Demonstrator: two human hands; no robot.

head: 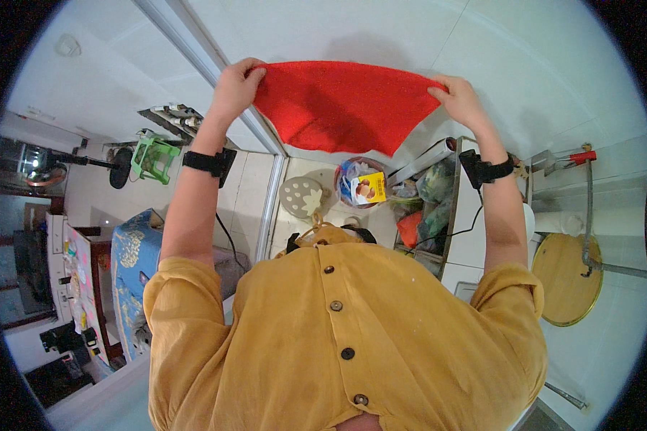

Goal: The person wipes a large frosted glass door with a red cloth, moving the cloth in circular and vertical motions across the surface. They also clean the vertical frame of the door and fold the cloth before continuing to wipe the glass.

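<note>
A red cloth [345,102] is stretched between my two hands, in front of a pale tiled wall. My left hand [237,89] pinches its upper left corner between thumb and fingers. At the upper right corner, my right hand [455,99] grips it the same way. The cloth's top edge is almost taut, and its lower edge hangs loose and uneven. Both arms reach forward, each with a black strap and small device on the wrist. A yellow printed box [369,188] lies on top of a filled bin [338,186] below the cloth.
A round spotted stool [301,197] stands beside the bin. Bagged items [434,215] fill a shelf under the counter [466,215] to the right. A metal door frame [267,215] runs along the left, with a green plastic stool [155,159] beyond it. A round wooden board [567,280] is at far right.
</note>
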